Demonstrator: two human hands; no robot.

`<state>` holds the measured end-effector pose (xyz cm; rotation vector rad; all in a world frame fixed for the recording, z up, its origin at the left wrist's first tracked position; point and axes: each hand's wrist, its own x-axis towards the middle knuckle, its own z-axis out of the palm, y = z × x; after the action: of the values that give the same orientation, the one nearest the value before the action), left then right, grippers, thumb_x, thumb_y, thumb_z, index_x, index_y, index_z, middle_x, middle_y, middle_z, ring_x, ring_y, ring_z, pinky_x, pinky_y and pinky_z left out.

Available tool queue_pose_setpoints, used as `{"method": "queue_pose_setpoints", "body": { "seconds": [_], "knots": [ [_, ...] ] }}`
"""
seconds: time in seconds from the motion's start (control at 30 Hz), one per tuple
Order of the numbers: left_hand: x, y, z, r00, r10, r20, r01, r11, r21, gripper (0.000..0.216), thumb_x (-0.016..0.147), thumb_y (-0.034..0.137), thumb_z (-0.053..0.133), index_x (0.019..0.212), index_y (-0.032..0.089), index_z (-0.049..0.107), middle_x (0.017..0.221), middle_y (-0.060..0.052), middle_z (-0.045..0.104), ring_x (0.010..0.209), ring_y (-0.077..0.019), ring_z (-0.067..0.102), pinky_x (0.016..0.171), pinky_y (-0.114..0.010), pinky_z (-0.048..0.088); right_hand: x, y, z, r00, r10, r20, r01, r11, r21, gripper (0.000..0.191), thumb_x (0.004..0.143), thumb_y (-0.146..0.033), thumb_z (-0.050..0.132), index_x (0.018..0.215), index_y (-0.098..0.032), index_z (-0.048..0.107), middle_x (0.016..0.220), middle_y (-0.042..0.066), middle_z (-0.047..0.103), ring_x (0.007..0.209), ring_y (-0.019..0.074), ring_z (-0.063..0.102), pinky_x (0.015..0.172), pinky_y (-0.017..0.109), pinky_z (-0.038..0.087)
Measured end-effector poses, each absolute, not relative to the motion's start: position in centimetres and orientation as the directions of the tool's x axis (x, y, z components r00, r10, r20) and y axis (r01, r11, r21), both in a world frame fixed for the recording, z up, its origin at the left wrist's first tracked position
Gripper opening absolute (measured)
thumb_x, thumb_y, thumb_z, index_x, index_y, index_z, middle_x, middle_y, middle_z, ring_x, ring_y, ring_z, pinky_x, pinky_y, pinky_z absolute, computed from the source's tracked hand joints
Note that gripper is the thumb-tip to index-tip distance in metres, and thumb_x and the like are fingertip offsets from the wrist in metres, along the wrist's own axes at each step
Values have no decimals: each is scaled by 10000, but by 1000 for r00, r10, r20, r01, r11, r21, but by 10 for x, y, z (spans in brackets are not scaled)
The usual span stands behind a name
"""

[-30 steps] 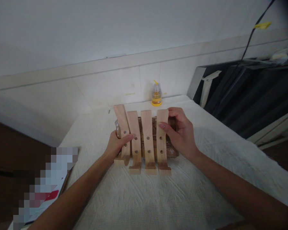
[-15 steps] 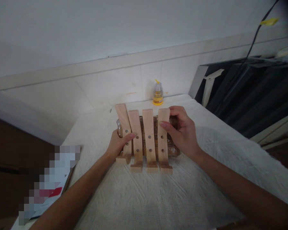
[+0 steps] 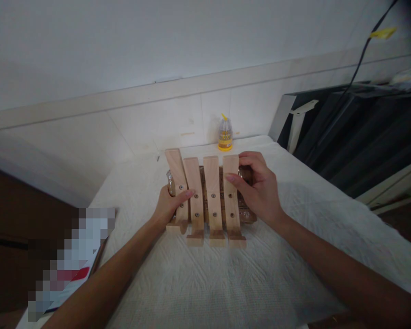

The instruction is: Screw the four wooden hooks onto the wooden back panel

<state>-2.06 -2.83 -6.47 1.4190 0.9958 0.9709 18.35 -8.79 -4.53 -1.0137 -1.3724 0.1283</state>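
Observation:
A wooden rack [image 3: 212, 196] of several pale upright slats, each with two screws and a small foot at the near end, lies on a white quilted cloth [image 3: 226, 283]. The slats are fixed to a darker backing wrapped in clear plastic. My left hand [image 3: 169, 205] grips the leftmost slat, thumb lying across it onto the second one. On the other side, my right hand [image 3: 256, 189] clasps the rightmost slat and the backing's right end, fingers curled over the top.
A small yellow-based clear container [image 3: 224, 134] stands at the cloth's far edge by the pale wall. A dark panel [image 3: 356, 132] and a black cable [image 3: 359, 55] fill the right. A blurred paper or box [image 3: 68, 260] lies at the left edge.
The rightmost slat has shifted slightly left under my right hand, narrowing the gap to its neighbour. My left hand has stayed in place.

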Motion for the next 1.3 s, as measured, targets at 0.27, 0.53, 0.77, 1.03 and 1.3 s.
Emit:
{"method": "queue_pose_setpoints", "body": {
  "seconds": [0.27, 0.53, 0.77, 1.03, 1.3],
  "knots": [
    [-19, -30, -63, 309, 951, -12, -15, 17, 1000, 522, 519, 437, 796, 897, 99, 673, 838, -85, 723, 700, -206, 671, 627, -278, 534, 183, -88, -43, 281, 630, 724, 465, 571, -677, 129, 758, -283, 676, 809, -229, 571, 907, 15, 534, 908, 156, 543, 816, 338, 458],
    [-21, -28, -66, 347, 938, -9, -28, 20, 999, 456, 585, 398, 775, 925, 110, 673, 884, -87, 721, 750, -212, 676, 662, -289, 544, 187, -88, -45, 263, 637, 725, 442, 588, -677, 134, 750, -273, 682, 823, -237, 577, 932, 17, 537, 935, 168, 535, 851, 363, 444],
    [-19, -30, -65, 343, 939, -17, -49, 36, 998, 485, 551, 399, 788, 923, 109, 672, 891, -91, 721, 726, -201, 675, 647, -281, 544, 190, -88, -41, 201, 643, 739, 436, 616, -656, 113, 761, -278, 668, 818, -238, 579, 935, 23, 529, 935, 176, 535, 852, 370, 452],
    [-20, -30, -66, 358, 934, 4, -30, 8, 1000, 459, 579, 403, 777, 919, 112, 676, 878, -84, 722, 722, -192, 674, 640, -265, 544, 193, -88, -41, 130, 751, 648, 365, 571, -735, 138, 783, -319, 639, 838, -231, 549, 843, 2, 569, 812, 157, 556, 750, 335, 452],
    [-23, -29, -66, 364, 930, 51, 79, -86, 993, 488, 614, 468, 737, 948, 118, 679, 910, -95, 722, 818, -233, 681, 681, -287, 553, 194, -86, -44, 124, 798, 589, 327, 528, -784, 173, 799, -342, 616, 854, -230, 497, 777, -18, 619, 705, 135, 592, 611, 282, 466]
  ]
}}
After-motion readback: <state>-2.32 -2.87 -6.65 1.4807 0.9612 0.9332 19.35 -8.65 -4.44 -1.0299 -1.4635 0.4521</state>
